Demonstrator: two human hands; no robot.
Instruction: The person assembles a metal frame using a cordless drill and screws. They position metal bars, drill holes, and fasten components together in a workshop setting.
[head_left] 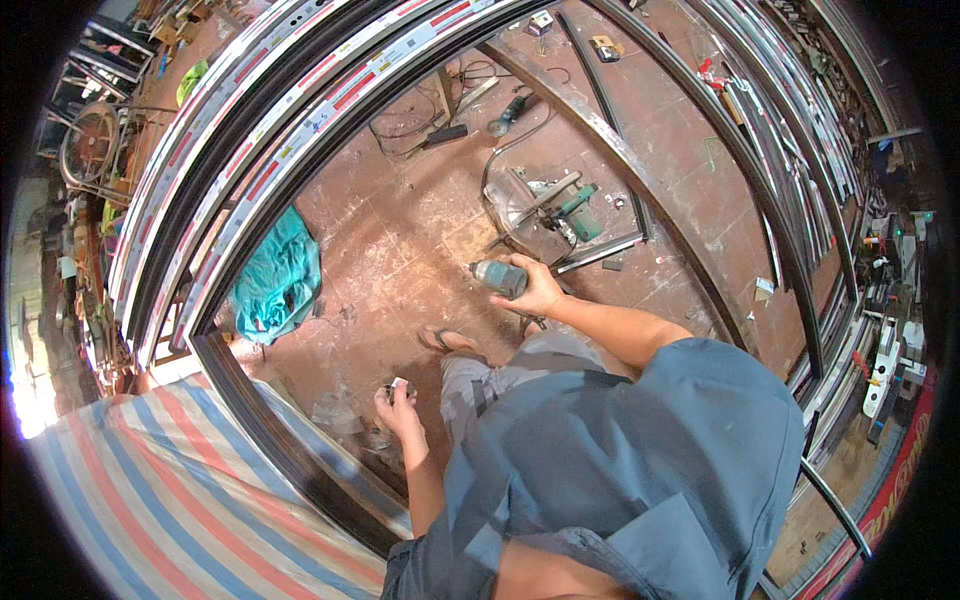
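My right hand (540, 288) is closed round a teal and black cordless drill (503, 278), whose nose points left over the floor. Lower and to the left, my left hand (400, 412) pinches a small object (399, 386) with a white and reddish face; its kind is too small to make out. Both hands are in the air inside a large dark metal frame (265, 425). Past the drill, a green and silver mitre saw (545, 215) rests on the tiled floor.
A crumpled teal sheet (280, 278) lies by the frame's left side, above a striped tarp (170, 490). A long metal bar (625, 150) crosses the floor at right. Farther off are an angle grinder (510, 112) and loose cables. More metal profiles (790, 170) line the right.
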